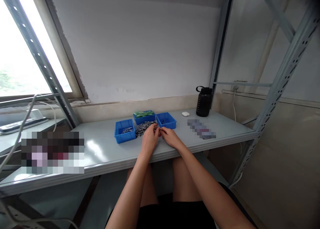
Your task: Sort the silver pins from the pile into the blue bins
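My left hand (150, 138) and my right hand (170, 137) meet over the grey table (105, 149), fingertips pinched together on a small metal part too tiny to name. Just beyond them lies a loose pile of small metal screws (144, 127). A blue tray (124, 131) to the left holds a few metal pieces. Behind the pile stands a blue tray with green parts (143, 116), and another blue tray (166, 120) sits to the right.
A dark water bottle (204, 101) stands at the back right by a shelf post. A small white case (185, 114) lies near it. A white power strip (23, 123) with cables sits at the far left. Slanted metal shelf beams frame both sides.
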Demonstrator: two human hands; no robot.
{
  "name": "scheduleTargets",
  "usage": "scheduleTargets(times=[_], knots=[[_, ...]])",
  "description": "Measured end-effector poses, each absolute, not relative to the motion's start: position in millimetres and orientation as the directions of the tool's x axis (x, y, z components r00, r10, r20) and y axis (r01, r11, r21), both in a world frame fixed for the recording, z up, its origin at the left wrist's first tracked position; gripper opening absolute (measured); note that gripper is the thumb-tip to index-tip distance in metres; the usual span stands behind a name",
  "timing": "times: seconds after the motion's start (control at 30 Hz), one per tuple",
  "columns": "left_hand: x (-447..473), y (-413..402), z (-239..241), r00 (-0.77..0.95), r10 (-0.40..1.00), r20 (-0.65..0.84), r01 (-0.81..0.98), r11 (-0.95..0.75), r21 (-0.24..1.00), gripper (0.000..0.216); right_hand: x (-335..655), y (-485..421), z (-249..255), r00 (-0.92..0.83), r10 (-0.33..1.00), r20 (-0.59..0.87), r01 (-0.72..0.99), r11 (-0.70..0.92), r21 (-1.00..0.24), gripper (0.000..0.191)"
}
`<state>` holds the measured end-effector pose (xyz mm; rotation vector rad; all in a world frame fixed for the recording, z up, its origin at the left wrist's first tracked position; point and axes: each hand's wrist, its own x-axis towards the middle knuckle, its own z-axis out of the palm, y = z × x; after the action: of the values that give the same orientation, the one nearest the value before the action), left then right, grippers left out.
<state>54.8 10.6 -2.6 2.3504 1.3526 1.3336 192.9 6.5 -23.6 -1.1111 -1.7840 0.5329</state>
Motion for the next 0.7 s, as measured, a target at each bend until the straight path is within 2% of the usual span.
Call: scheduleTargets(times=[0.2, 0.57, 0.7], knots=[[56.2, 10.2, -1.9, 0.272, 0.750, 0.603, 0.674, -0.595, 0.437, 0.018, 194.1, 7.5, -24.3, -0.132, 0.864, 0.485, 0.457, 0.488, -0.744, 0.023], [56.6, 3.8, 1.0, 0.204, 0.799, 0.566, 0.729, -0.510, 0.457, 0.022, 193.7, 8.9, -23.9, -0.061, 0.866, 0.497, 0.440, 0.470, -0.765, 0.023], [56.1, 3.5, 1.1, 0.227, 0.810, 0.540, 0.741, -0.504, 0.445, 0.022, 194.2, 8.7, -23.5, -0.036, 0.864, 0.502, 0.424, 0.468, -0.775, 0.023]])
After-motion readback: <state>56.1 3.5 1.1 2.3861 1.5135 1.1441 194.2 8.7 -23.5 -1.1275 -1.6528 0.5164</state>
